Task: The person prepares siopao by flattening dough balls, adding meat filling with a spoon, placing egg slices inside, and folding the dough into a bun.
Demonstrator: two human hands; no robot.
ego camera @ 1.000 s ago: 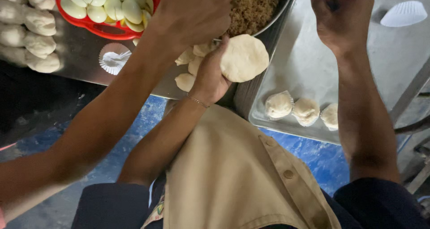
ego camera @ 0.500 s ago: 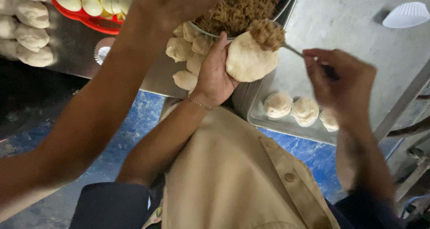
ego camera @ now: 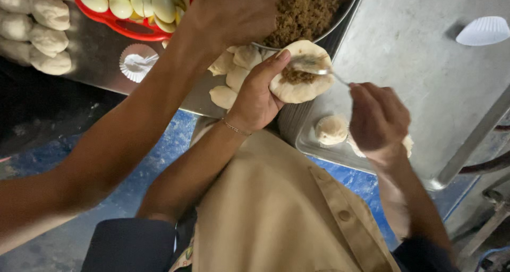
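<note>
My left hand (ego camera: 255, 96) cups a round, pale dough disc (ego camera: 300, 86) with a lump of brown filling (ego camera: 295, 76) in its middle. My right hand (ego camera: 377, 118) grips a metal spoon (ego camera: 329, 74) by the handle, and the spoon's tip rests on the filling inside the dough. Both hands hover over the near edge of a metal tray (ego camera: 414, 80). Just beyond them stands a metal bowl of brown minced filling (ego camera: 308, 11).
A co-worker's arm (ego camera: 133, 128) reaches across from the left toward the bowl. A red basket (ego camera: 133, 30) holds halved boiled eggs (ego camera: 143, 1). Dough pieces (ego camera: 234, 70), filled buns (ego camera: 331, 129), dough balls (ego camera: 48, 38) and paper liners (ego camera: 137, 62) lie around.
My right hand carried a spoonful of filling from the bowl onto the dough and pulled back toward me. The dough is now cupped around the filling.
</note>
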